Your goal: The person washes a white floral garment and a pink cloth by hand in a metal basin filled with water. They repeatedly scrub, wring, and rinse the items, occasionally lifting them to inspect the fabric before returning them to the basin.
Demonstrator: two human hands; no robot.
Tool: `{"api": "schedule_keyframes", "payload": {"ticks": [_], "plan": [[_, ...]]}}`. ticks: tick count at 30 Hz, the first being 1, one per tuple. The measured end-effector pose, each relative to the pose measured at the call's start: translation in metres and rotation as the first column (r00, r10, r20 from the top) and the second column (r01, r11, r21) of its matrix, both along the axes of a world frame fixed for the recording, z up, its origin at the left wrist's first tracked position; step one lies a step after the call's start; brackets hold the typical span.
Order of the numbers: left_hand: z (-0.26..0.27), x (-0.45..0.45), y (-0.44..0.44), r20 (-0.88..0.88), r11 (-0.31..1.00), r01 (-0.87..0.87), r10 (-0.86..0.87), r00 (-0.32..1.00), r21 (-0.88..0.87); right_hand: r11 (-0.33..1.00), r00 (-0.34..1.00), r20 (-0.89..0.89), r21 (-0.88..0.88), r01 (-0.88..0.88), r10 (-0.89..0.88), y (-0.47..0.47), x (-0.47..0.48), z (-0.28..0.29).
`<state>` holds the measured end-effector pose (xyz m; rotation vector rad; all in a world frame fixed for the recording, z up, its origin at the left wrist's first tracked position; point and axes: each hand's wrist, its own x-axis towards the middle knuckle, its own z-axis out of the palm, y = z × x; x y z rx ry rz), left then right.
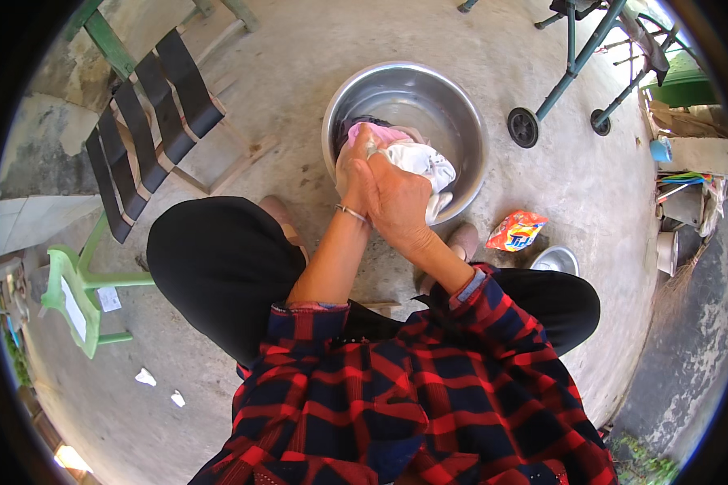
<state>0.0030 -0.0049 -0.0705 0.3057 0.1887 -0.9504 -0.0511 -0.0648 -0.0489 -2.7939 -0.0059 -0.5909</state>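
A large round metal basin (406,97) rests on the floor in front of me, with wet-looking cloth inside. Pink cloth (383,133) and white cloth (421,162) lie bunched at its lower left, beside dark fabric (364,121). My left hand (358,176), with a bangle at the wrist, and my right hand (402,197) are pressed together over the near edge of the basin. Both are closed on the bunched cloth; the fingers are largely hidden, and which part each one grips is hard to tell.
An orange Tide detergent bag (517,230) and a small metal bowl (555,260) stand to the right of the basin. A chair with black straps (158,121) and a green plastic stool (76,285) are at left. A wheeled frame (573,66) stands at upper right.
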Motion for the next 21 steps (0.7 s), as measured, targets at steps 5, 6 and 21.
{"api": "schedule_keyframes", "payload": {"ticks": [5, 6, 21], "plan": [[-0.001, -0.011, -0.037, -0.04, 0.899, -0.317, 0.344, 0.938, 0.304, 0.942, 0.943, -0.14, 0.105, 0.317, -0.302, -0.055, 0.036, 0.007], [-0.005, -0.004, -0.035, -0.075, 0.908, -0.327, 0.358, 0.931, 0.262, 0.961, 0.965, -0.049, 0.093, 0.26, -0.256, -0.039, 0.032, 0.008], [-0.066, 0.0, -0.008, 0.223, 0.95, -0.15, 0.214, 0.951, -0.274, 0.978, 0.979, 0.0, 0.041, 0.204, -0.204, -0.033, 0.039, -0.053]]}}
